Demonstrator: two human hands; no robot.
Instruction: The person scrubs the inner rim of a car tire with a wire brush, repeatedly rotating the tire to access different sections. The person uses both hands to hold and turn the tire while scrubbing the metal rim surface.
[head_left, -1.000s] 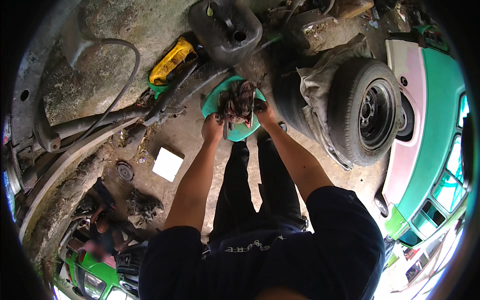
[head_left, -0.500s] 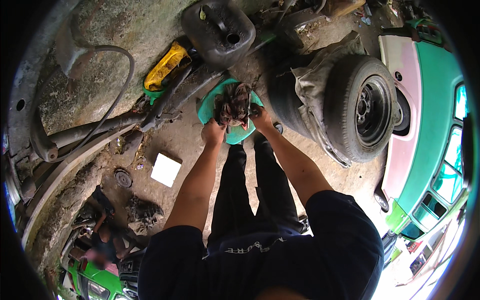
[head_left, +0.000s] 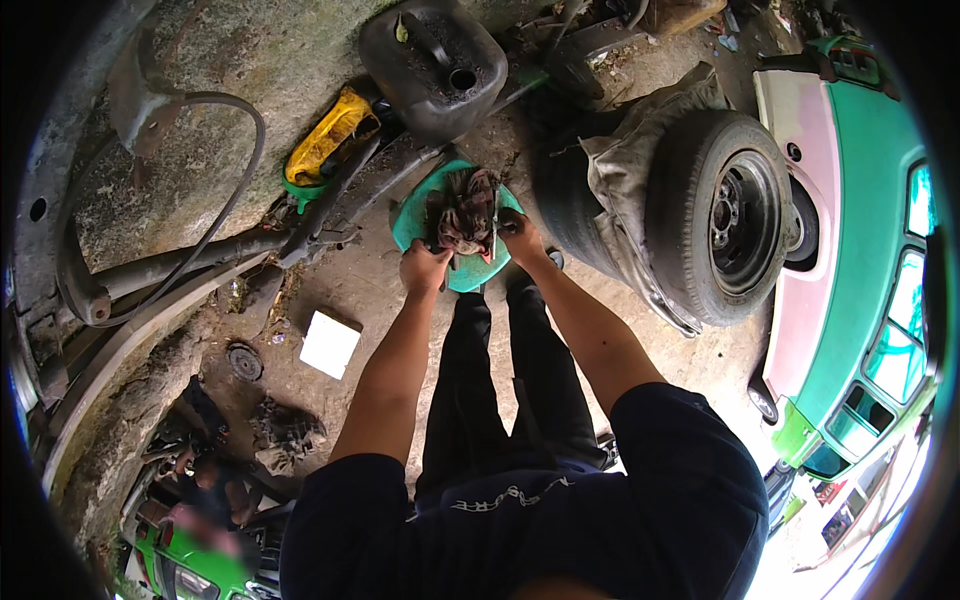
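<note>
Fingers point(head_left: 440, 257) of left hand point(head_left: 424, 268) and right hand point(head_left: 523, 240) are curling; exact grasp indeterminable.
Crumpled reddish-brown cloth bundle point(head_left: 466, 215) is lying between, over rounded turquoise plastic surface point(head_left: 476, 274), probably handling soft; both sides are suiting a hold.

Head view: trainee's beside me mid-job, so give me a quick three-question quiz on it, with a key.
1. What colour is the rounded piece under the dark rag-like bundle? A) yellow B) teal C) white
2. True or false: the white square object lies to the left of the left hand.
3. Which hand is nearer the big wheel?

Key: 1. B; 2. True; 3. The right hand.
</note>
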